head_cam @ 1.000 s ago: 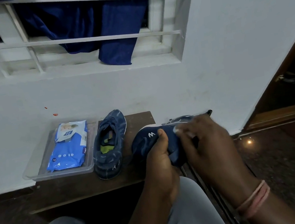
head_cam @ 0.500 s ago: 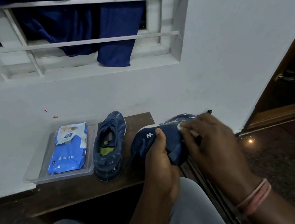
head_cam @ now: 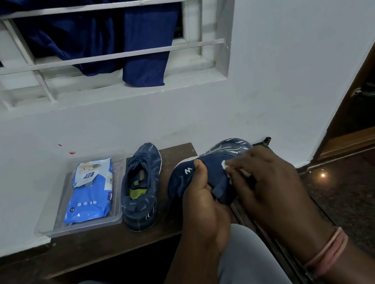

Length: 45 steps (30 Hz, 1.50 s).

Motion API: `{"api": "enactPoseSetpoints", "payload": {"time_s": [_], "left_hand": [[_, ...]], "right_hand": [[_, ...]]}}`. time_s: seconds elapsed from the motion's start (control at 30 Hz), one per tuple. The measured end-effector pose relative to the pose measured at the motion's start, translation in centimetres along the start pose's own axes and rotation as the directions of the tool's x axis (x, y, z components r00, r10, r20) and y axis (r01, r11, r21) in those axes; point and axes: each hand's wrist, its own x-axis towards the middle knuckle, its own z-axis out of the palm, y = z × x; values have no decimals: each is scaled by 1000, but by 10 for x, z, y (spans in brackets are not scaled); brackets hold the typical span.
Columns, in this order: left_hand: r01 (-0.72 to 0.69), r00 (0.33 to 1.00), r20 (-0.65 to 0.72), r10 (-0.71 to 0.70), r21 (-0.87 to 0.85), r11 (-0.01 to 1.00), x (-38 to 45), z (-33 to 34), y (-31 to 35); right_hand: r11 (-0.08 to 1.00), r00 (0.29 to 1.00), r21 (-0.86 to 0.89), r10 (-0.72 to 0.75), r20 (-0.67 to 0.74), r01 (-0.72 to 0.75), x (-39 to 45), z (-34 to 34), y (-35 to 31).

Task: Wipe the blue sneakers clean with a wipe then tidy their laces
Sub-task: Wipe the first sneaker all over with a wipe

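My left hand [head_cam: 203, 203] grips one blue sneaker [head_cam: 187, 175] at its heel end, thumb on the side near the white logo, and holds it tipped on its side above the wooden bench [head_cam: 94, 241]. My right hand [head_cam: 261, 176] presses a small white wipe [head_cam: 224, 165] against the sneaker's upper; most of the wipe is hidden under the fingers. The second blue sneaker [head_cam: 142, 186] stands upright on the bench to the left, toe toward the wall, its laces loosely tucked.
A clear plastic tray [head_cam: 53, 220] on the bench's left end holds a blue pack of wipes [head_cam: 90, 195]. A white wall and barred window with a blue curtain [head_cam: 98, 32] are behind. A dark doorway [head_cam: 372, 98] is at right. My grey-trousered knees fill the foreground.
My right hand has slid the wipe a little along the sneaker's upper. The held sneaker has shifted slightly; my left hand's grip is unchanged.
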Motion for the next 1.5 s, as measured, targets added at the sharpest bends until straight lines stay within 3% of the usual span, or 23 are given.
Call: {"api": "enactPoseSetpoints", "payload": {"time_s": [0.13,0.27,0.37,0.5,0.63,0.73,0.87,1.03,1.17,1.3,1.43,1.5], "left_hand": [[28,999,28,-28,-12,1000,1,-1,4],[-25,1000,-5,25,-13,1000,3,0,4],[-33,999,31,35,-56,998,5,0,8],[-54,998,37,56,-59,997,4,4,12],[-60,997,52,63,-55,997,3,5,12],[-75,996,50,79,-59,995,3,5,10],[-61,992,104,67,-63,996,2,3,12],[-193,973,128,194,-25,981,-1,8,17],[-157,977,133,164,-68,985,-3,5,16],[-178,977,114,179,-16,984,-3,4,11],[-91,988,134,82,62,994,-6,3,3],[-93,988,130,85,57,994,-6,4,-1]], "right_hand": [[996,966,29,-94,240,89,-10,5,-13],[1000,1000,-8,-21,-7,21,0,3,-1],[993,983,49,-115,146,108,-12,11,-11],[999,998,37,-26,-59,28,0,6,0],[995,991,17,-97,94,96,-9,12,-8],[999,999,15,-28,-39,29,-1,8,0],[996,994,72,-66,90,59,-7,11,-11],[991,976,105,99,-195,-80,6,4,11],[997,994,74,10,-110,-2,-3,14,5],[995,974,68,85,-209,-72,6,9,12],[998,999,54,-9,-51,12,1,11,0],[1000,995,22,21,-98,-19,7,7,8]]}}
